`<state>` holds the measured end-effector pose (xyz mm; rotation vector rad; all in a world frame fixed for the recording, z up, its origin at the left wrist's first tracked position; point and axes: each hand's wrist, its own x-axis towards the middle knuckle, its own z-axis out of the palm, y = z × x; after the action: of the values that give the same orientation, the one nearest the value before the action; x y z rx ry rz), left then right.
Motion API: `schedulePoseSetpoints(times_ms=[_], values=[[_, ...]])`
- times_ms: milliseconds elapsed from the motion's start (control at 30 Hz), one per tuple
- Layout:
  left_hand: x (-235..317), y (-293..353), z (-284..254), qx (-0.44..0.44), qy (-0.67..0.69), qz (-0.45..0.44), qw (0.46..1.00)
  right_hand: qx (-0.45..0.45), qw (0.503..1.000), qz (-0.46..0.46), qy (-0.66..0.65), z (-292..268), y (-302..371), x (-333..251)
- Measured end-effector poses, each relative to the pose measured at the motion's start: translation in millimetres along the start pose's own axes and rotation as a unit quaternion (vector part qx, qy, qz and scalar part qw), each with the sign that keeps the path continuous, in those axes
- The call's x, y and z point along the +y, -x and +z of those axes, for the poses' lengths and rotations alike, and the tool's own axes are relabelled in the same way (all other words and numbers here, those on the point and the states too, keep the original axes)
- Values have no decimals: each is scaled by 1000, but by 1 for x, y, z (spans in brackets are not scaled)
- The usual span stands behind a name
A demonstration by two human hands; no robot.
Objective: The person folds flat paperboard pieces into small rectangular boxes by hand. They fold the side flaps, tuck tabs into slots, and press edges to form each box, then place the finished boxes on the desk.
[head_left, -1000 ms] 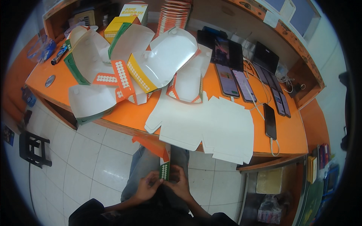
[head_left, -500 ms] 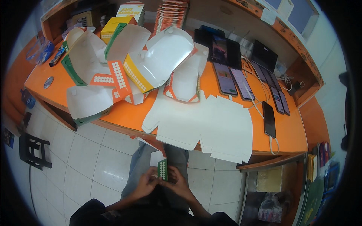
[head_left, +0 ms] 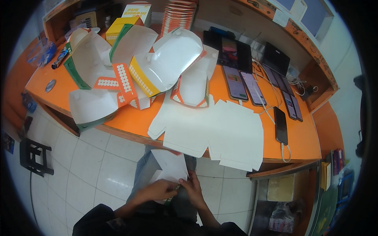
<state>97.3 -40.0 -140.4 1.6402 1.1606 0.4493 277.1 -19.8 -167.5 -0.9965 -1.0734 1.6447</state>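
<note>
Over my lap is a partly folded cardboard food box point(head_left: 170, 166), its white inside facing up and a bit of green patterned side showing low down. My left hand point(head_left: 160, 190) grips the near edge of the box, fingers pinched together. On the right side my right hand point(head_left: 192, 189) holds the box's edge and near corner between thumb and fingers. Above them on the orange desk point(head_left: 130, 126) lies a stack of flat white box blanks point(head_left: 220, 131), overhanging the front edge. Several folded boxes in green, red and yellow, including a yellow-sided box point(head_left: 169, 61), are heaped at the left.
Several phones, one a black phone point(head_left: 280, 125) on a cable, lie at the desk's right. A stack of red-edged cartons point(head_left: 177, 17) stands at the back. A black stool point(head_left: 36, 157) is on the tiled floor at left. An open shelf point(head_left: 281, 188) holds packages below right.
The box in my hands has turned from edge-on, green side showing, to white inside up. My left hand has shifted slightly right, and both hands have changed their hold.
</note>
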Motion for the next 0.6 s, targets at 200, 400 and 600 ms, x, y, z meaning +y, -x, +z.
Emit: schedulePoseSetpoints(times_ms=[200, 400, 600], values=[[0, -6, 21, 43, 60, -23, 997, 76, 973, 58, 210, -12, -1, 10], [-3, -9, 21, 331, 30, -21, 943, -83, 955, 2, 285, -8, 8, 13], [1, -8, 15, 301, 126, 32, 945, -76, 989, -38, 124, 14, 13, -8]])
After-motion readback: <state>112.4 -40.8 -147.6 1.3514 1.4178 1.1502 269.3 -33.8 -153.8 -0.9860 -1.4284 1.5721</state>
